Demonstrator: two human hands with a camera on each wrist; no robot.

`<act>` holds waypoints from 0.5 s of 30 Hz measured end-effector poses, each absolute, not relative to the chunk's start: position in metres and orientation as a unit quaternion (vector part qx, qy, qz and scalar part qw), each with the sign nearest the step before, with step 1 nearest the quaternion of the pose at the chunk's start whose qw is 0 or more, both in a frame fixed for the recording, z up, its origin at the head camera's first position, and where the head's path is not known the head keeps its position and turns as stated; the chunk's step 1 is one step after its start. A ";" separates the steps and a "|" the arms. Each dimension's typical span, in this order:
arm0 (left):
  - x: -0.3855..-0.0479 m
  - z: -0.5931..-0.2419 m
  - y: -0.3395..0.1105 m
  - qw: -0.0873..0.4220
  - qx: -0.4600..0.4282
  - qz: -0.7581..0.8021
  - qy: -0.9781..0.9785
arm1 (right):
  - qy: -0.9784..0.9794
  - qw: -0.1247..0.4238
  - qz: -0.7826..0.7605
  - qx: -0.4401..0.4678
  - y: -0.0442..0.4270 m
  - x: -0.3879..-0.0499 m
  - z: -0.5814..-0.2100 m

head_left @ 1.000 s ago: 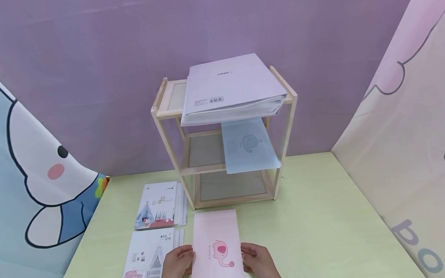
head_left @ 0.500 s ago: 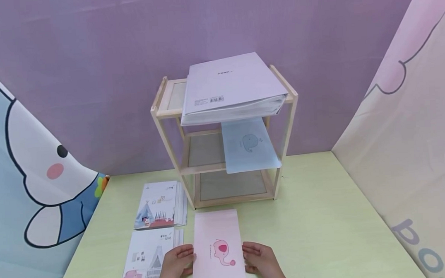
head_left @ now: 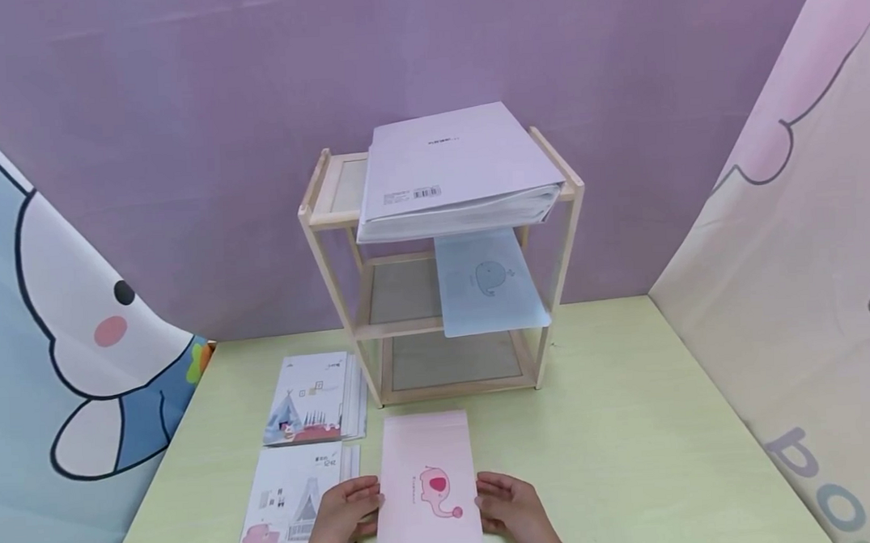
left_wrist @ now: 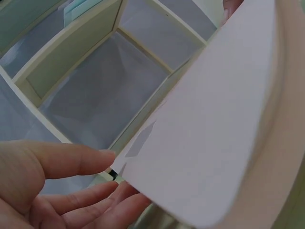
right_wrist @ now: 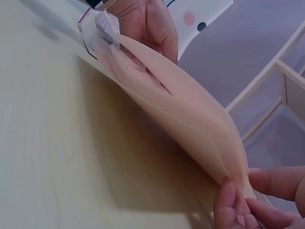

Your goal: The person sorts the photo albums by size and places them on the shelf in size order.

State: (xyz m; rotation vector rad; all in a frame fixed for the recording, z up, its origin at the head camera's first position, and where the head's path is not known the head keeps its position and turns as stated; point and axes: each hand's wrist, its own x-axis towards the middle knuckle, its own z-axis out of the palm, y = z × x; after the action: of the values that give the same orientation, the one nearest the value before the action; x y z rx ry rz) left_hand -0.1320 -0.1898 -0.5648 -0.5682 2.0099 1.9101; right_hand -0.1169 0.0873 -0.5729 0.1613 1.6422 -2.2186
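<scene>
A pink notebook (head_left: 430, 482) with a printed elephant is held up between both hands, its cover facing up in the head view. My left hand (head_left: 346, 514) pinches its left edge, thumb above and fingers beneath. On the opposite edge, my right hand (head_left: 514, 511) pinches with thumb and fingertips. The right wrist view has the notebook (right_wrist: 190, 105) bowed above the table, its layers slightly parted and a shadow below. Its pale cover (left_wrist: 205, 109) fills much of the left wrist view. The notebook's near end is cut off in the head view.
Behind stands a wooden three-tier shelf (head_left: 401, 330). A thick white album (head_left: 459, 161) lies on top, and a blue whale notebook (head_left: 490, 281) juts from the middle tier. Two stacks of illustrated booklets, a far stack (head_left: 309, 398) and a near stack (head_left: 292, 504), lie left.
The pink notebook has shifted slightly right in the head view, both hands keeping hold of its edges. The shelf and booklet stacks stay in place.
</scene>
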 end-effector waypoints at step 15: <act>-0.129 -0.562 -0.192 0.199 -0.142 0.704 0.667 | 0.547 0.227 -0.804 0.049 0.097 -0.118 -0.573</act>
State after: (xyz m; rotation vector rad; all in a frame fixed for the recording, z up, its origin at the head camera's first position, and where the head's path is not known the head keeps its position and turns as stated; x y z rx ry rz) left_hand -0.1286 -0.1925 -0.5619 -0.3985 1.8650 1.9689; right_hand -0.1180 0.0966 -0.5728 0.1346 1.5070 -2.2168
